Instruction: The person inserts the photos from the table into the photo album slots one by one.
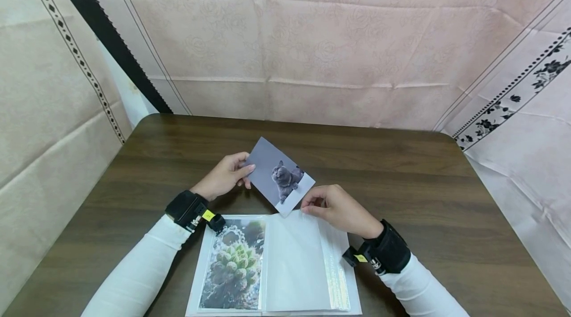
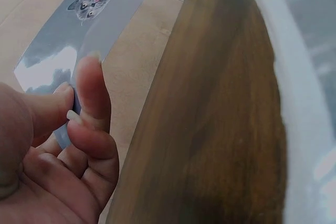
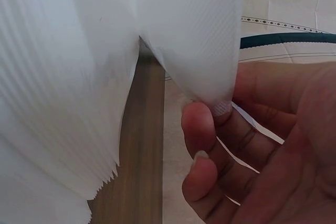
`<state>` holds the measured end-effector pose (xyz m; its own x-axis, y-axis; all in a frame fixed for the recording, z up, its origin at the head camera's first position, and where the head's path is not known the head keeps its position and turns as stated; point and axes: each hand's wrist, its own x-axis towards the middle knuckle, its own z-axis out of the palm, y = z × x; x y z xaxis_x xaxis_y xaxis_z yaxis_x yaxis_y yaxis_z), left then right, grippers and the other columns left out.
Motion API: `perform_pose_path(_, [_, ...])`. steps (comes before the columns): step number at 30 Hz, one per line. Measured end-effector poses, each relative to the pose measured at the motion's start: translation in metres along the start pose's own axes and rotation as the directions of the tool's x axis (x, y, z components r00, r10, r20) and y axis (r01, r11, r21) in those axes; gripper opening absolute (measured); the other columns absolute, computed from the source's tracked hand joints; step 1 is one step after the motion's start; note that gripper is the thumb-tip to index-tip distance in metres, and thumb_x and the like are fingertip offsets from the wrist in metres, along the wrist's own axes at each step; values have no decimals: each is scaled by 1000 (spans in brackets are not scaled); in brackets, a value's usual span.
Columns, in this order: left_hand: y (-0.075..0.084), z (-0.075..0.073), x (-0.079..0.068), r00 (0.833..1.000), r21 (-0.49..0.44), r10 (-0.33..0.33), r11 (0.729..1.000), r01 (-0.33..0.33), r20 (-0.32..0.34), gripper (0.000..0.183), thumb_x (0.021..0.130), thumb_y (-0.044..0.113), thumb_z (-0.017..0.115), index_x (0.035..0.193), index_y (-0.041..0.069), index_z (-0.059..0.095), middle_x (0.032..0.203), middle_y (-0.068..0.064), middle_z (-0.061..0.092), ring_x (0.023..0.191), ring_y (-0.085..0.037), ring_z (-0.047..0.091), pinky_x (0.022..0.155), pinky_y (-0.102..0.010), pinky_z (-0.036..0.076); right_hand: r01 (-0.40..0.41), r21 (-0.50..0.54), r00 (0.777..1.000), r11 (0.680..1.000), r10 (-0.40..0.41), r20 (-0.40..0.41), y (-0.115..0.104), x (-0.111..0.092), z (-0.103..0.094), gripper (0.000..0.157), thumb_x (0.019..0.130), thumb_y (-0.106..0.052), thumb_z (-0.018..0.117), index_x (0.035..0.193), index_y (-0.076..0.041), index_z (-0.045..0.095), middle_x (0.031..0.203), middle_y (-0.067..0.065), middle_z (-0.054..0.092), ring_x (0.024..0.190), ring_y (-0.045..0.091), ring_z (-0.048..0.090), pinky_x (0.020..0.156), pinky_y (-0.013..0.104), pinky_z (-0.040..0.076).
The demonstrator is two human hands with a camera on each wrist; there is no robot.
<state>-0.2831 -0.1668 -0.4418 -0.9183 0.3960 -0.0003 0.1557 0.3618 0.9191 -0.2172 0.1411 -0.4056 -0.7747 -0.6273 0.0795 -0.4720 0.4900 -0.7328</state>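
Note:
My left hand (image 1: 226, 175) pinches the left edge of a photo (image 1: 263, 160) of a grey cat, thumb on one face and fingers behind, as the left wrist view also shows. The photo is tilted above the far edge of an open photo album (image 1: 195, 287), its lower corner at the top of the right-hand page. With thumb and fingertips, my right hand (image 1: 341, 208) pinches the upper corner of a clear-white page sleeve (image 1: 296, 262). In the right wrist view that sleeve (image 3: 199, 30) is lifted apart from the stacked pages (image 3: 63, 93).
A succulent picture (image 1: 236, 267) fills the album's left page. The album lies at the near side of a brown wooden table (image 1: 428, 198). Pale patterned cloth (image 1: 312, 49) hangs behind and at both sides. Both wrists wear black camera straps (image 1: 187, 209).

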Motion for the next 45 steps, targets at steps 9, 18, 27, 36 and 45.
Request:
perform_pose_path(9, [-7, -6, 2, 999, 8, -1, 1000, 1, 49, 17, 99, 22, 50, 98, 5, 48, 78, -12, 57, 69, -26, 64, 61, -31, 46, -46, 26, 999, 999, 46, 5, -2, 0, -2, 7, 87, -15, 68, 92, -14, 72, 83, -5, 66, 73, 13, 56, 67, 26, 51])
perform_pose_path(18, [-12, -11, 5, 994, 10, 6, 1000, -7, 107, 15, 99, 20, 51, 104, 6, 52, 83, -11, 61, 71, -27, 64, 61, -32, 47, -61, 48, 998, 997, 61, -3, -3, -1, -3, 4, 85, -13, 70, 89, -14, 70, 82, -4, 65, 71, 14, 56, 66, 26, 51])
perform_pose_path(27, [-10, -9, 15, 983, 46, 53, 997, -62, 176, 17, 99, 22, 50, 107, 8, 56, 79, -11, 62, 66, -28, 61, 61, -31, 46, -85, 97, 996, 992, 88, -22, -5, -4, -5, 17, 81, -9, 74, 86, -12, 57, 83, 1, 60, 70, 16, 56, 63, 26, 48])
perform_pose_path(36, [-8, -9, 17, 975, 71, 78, 993, -94, 207, 16, 100, 23, 49, 98, 7, 53, 72, -11, 55, 64, -28, 57, 60, -33, 44, -73, 95, 996, 993, 78, -47, -9, -4, -5, 28, 77, -4, 75, 93, -8, 52, 87, 5, 52, 68, 16, 52, 59, 25, 44])
perform_pose_path(45, [-10, -8, 20, 966, 108, 86, 987, -115, 243, 20, 100, 23, 50, 91, 5, 48, 70, -12, 55, 65, -29, 57, 61, -35, 43, -42, 118, 998, 992, 47, -41, -9, -3, -4, 32, 78, -1, 74, 101, -7, 52, 93, 8, 52, 69, 15, 53, 59, 25, 46])
